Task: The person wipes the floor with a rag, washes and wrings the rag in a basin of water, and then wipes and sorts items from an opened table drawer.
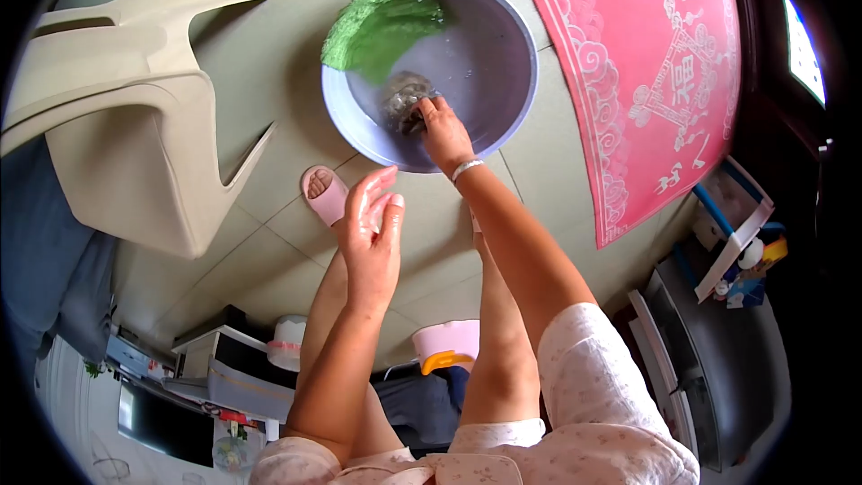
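A round light-purple basin [521, 81] with water in it stands on the tiled floor. A green cloth [382, 22] lies over its upper left rim, partly in the water. My right hand [443, 130] reaches over the near rim, its fingers closed on a dark grey-brown wet thing [406, 101] in the water; what it is I cannot make out. My left hand [370, 238] is wet and empty, held in the air just outside the near left rim, with the fingers apart from the thumb.
To the left is a beige plastic chair [135, 144]. A pink mat [646, 81] with white patterns spreads on the right. Near my feet are a pink slipper [325, 196] and a pink container [447, 341]. Shelves [718, 350] stand at the lower right.
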